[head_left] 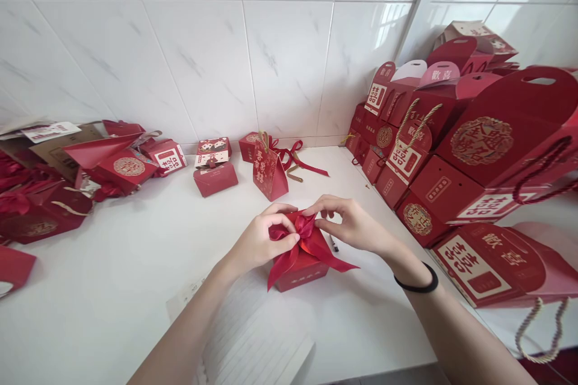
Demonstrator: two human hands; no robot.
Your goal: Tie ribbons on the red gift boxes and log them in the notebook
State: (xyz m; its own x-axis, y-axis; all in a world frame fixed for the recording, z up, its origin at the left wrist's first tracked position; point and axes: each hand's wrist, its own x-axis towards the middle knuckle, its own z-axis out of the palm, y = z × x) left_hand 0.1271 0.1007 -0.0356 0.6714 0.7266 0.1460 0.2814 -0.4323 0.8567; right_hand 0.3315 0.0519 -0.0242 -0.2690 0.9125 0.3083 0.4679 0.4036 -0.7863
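Red satin ribbon bow (306, 228) sits atop a small cardboard gift box (301, 277) on the white tabletop (144, 246), between both hands. The left hand (265, 236) pinches the bow's left loop, thumb to forefinger; the right hand (351, 224), loosely curled, touches its right side, grip unclear. Ribbon is probably soft, slippery; box light, crushable, best steadied low along its sides.

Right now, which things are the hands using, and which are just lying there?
In use: red ribbon bow, touched by left hand and right hand; red box beneath it.

Lying about: white papers; pen-like thing; triangular box; stacked boxes, right; jumbled boxes, left.
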